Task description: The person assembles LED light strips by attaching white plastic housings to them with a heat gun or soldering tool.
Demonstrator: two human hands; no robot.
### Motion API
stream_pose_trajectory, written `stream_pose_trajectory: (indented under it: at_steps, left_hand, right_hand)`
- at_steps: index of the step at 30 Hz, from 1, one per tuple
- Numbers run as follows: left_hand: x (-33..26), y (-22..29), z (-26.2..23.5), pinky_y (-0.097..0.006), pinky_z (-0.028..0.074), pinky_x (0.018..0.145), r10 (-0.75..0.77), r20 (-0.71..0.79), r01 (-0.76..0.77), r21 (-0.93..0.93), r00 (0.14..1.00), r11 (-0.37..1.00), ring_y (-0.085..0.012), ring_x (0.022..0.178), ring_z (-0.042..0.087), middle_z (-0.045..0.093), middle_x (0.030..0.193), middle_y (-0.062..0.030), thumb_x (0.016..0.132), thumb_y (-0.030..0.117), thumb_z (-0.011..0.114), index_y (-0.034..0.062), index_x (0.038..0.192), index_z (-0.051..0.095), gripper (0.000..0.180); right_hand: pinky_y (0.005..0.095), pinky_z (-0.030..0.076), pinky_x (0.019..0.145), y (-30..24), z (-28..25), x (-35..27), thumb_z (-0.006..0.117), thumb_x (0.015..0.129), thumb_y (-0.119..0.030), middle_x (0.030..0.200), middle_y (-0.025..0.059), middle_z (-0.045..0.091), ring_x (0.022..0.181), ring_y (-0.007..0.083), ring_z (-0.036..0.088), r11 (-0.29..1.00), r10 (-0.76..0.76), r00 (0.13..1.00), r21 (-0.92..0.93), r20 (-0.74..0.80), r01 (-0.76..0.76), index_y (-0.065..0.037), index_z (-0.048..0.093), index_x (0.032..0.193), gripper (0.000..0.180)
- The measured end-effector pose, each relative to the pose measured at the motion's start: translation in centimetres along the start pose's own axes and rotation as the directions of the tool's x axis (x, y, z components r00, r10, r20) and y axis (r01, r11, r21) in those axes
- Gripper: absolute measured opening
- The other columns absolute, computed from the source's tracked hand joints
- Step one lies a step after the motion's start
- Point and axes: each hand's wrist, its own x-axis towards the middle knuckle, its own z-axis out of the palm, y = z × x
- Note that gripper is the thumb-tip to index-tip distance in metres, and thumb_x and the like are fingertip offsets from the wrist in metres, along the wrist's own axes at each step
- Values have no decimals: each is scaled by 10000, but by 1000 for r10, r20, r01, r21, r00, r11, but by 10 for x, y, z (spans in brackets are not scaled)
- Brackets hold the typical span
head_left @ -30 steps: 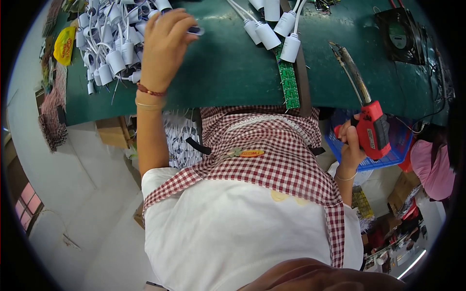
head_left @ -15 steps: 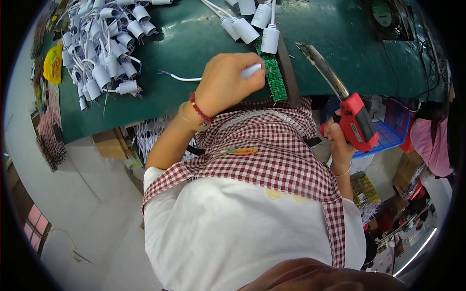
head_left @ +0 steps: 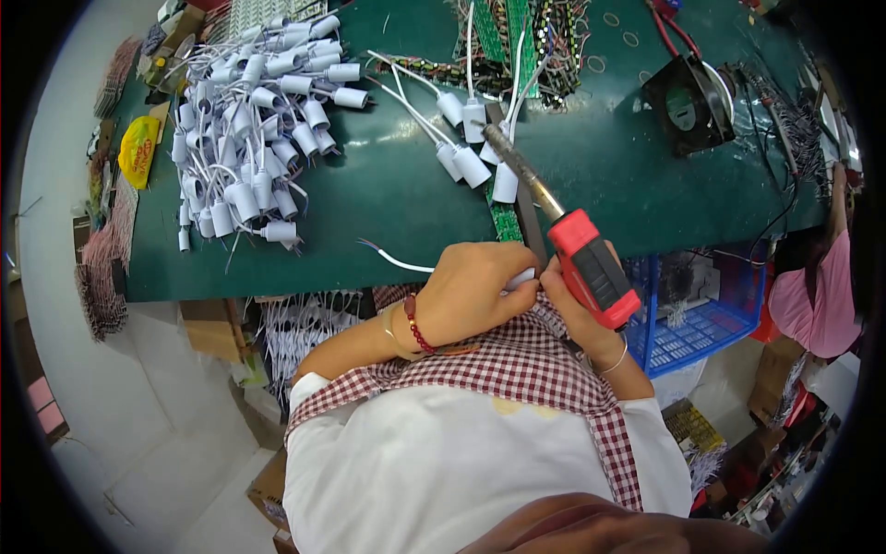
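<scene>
While the left hand (head_left: 472, 288) grips a white socket (head_left: 520, 278), the right hand (head_left: 574, 316) holds a soldering iron (head_left: 593, 266) toward eleven o'clock.

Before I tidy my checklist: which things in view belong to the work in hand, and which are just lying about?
In the work:
white socket, in the left hand
red-and-black soldering tool, in the right hand
green board strip
heap of white sockets

Apparently just lying about:
yellow packet
black fan
blue crate
</scene>
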Motion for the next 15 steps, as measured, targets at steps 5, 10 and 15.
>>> stream_pose_trajectory:
  at_steps: [5,10,15]
  left_hand:
    - [-1,4,-8,-376,483,562,58,17,-59,99,998,993,-320,637,609,620,730,-150,708,105,626,18,847,636,164]
    - [-2,3,-6,-364,477,544,36,-14,-35,43,999,998,-305,606,603,618,732,-150,716,93,613,13,836,627,145]
    - [-3,5,5,-327,458,513,-32,-157,16,-100,987,995,-248,554,586,595,693,-130,748,72,602,10,825,613,99]
  right_hand:
    - [245,501,674,-9,0,11,701,780,-27,851,63,650,747,107,625,997,-45,997,-67,55,49,22,541,1083,347]
    - [249,504,682,-14,0,14,699,788,-39,847,66,649,748,106,625,992,-82,994,-92,66,88,25,548,1070,326]
    - [267,485,633,3,6,-1,709,803,-68,837,56,607,705,117,591,997,59,997,45,-54,-56,-3,564,1008,259]
